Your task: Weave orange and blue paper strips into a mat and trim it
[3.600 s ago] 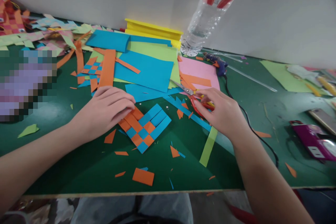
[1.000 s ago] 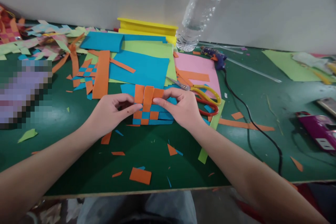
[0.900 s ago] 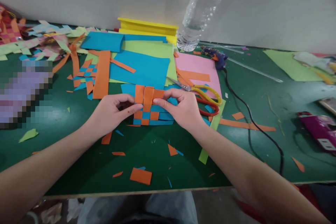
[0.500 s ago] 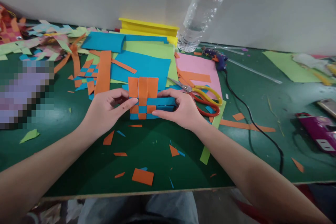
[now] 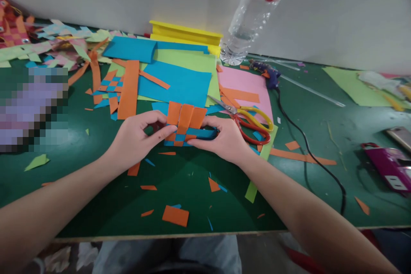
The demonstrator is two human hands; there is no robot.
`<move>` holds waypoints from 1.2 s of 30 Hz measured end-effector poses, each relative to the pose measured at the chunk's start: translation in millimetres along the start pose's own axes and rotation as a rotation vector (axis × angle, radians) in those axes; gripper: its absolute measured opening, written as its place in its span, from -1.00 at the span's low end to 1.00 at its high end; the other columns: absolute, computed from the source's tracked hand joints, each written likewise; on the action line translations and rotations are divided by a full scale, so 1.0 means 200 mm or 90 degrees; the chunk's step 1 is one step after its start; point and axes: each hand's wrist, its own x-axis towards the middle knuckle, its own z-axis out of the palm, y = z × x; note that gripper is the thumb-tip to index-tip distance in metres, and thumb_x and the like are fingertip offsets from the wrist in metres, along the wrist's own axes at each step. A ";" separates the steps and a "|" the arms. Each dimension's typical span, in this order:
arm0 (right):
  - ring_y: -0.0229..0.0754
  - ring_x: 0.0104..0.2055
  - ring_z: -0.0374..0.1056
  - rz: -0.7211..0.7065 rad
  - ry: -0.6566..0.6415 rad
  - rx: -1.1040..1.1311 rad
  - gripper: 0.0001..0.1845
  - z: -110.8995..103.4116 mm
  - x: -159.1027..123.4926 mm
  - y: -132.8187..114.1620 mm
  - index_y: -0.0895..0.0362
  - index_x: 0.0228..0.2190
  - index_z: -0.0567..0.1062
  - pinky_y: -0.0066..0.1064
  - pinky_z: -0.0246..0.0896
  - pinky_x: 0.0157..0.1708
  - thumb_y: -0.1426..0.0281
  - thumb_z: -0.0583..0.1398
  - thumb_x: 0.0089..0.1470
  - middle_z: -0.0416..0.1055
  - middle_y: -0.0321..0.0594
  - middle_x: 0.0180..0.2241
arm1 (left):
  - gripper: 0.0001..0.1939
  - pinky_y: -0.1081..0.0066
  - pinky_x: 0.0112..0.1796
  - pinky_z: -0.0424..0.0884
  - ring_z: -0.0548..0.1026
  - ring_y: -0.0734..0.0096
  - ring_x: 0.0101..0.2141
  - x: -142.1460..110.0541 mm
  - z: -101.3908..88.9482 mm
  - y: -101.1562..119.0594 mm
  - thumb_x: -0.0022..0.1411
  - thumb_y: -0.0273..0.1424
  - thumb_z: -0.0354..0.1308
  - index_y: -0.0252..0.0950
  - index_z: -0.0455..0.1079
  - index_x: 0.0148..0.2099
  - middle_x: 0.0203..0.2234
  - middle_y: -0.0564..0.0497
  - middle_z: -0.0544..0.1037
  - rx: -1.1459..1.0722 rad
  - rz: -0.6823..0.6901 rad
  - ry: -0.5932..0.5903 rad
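Observation:
A woven piece of orange and blue paper strips [image 5: 185,126] stands lifted off the green table [image 5: 192,188] between my two hands. My left hand [image 5: 136,139] pinches its left edge with thumb and forefinger. On the other side, my right hand [image 5: 224,137] grips the blue strips at the right end. Three orange strip ends fan upward above the weave. Just right of my right hand lie scissors [image 5: 248,120] with yellow and red handles.
Blue, light green and pink paper sheets [image 5: 180,81] lie behind the hands, with a yellow stack [image 5: 186,36] and a clear plastic bottle [image 5: 253,13] at the wall. A glue gun [image 5: 268,72] with a black cable [image 5: 308,145], a purple device [image 5: 387,165] and scattered paper scraps [image 5: 175,215] lie about.
The scissors were put down and the weave was picked up by both hands. In the last half second the weave tilted back, its orange ends leaning right and its lower rows foreshortened.

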 end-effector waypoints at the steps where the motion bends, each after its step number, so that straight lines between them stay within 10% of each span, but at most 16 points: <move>1: -0.21 -0.31 0.51 -0.004 -0.002 0.004 -0.78 0.00 0.00 0.00 0.09 -0.32 0.61 -0.40 0.37 -0.26 0.33 0.42 -0.08 0.61 -0.30 -0.33 | -0.76 0.55 -0.49 0.24 0.31 0.56 -0.54 0.00 0.00 0.00 0.29 -0.26 0.18 -0.24 0.39 -0.41 -0.56 0.17 0.41 0.000 0.006 -0.002; 36: -0.21 -0.32 0.46 -0.327 0.119 -0.188 -0.96 0.04 -0.02 -0.02 0.08 -0.37 0.54 -0.19 0.20 -0.10 0.42 0.29 0.14 0.59 -0.29 -0.39 | -0.87 0.44 -0.29 0.42 0.50 0.42 -0.35 0.00 0.00 -0.01 0.27 -0.38 0.23 -0.25 0.46 -0.36 -0.38 0.04 0.56 -0.091 0.119 -0.037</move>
